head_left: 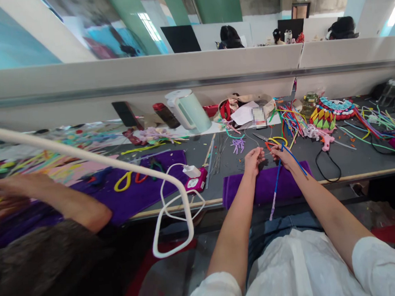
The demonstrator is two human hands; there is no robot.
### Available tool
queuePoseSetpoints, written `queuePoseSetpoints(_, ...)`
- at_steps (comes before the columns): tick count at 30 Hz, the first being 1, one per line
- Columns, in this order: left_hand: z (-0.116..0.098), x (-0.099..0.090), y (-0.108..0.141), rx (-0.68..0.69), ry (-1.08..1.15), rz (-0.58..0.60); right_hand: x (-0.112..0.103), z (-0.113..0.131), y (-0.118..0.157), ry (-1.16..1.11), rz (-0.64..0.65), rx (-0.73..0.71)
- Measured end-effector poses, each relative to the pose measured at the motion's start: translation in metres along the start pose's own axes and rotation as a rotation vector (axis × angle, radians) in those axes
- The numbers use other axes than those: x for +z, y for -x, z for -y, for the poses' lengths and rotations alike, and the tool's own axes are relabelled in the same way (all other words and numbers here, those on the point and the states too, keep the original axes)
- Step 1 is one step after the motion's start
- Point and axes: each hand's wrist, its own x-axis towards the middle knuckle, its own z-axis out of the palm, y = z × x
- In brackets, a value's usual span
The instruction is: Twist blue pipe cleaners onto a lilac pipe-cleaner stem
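My right hand (284, 157) is closed on blue pipe cleaners (278, 178). One hangs down toward my lap and ends in a pale lilac tip; another slants out along my wrist. Close beside it, my left hand (254, 162) is pinched shut, and whatever is between its fingertips is too fine to make out. Both hands are above a folded purple towel (236, 188) at the table's front edge. Just beyond my fingers lie scissors (261, 137) and a yellow loop (280, 140). A small bunch of lilac pieces (238, 145) rests left of them.
Thin wires (219, 153) lie left of my hands. A pink glue gun (326, 141) with a black cord is at the right, near bundled pipe cleaners (292, 119). A kettle (191, 111) stands behind. At left, a white lamp arm (117, 162) crosses before a co-worker's arm (62, 198).
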Motion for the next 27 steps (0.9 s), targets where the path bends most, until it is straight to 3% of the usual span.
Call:
queuePoseSetpoints(11,-0.001,0.003,0.002,-0.037,-0.038,0.031,0.0,0.003,0.001,-0.012,0.007,0.013)
queuePoseSetpoints(18,0.001,0.009,0.008,0.056,-0.095,0.173,0.001,-0.003,-0.001,0.075,-0.092,-0.022)
queuePoseSetpoints(27,0.004,0.009,0.003,0.14,-0.15,0.157,0.003,-0.008,-0.004,0.114,-0.141,-0.026)
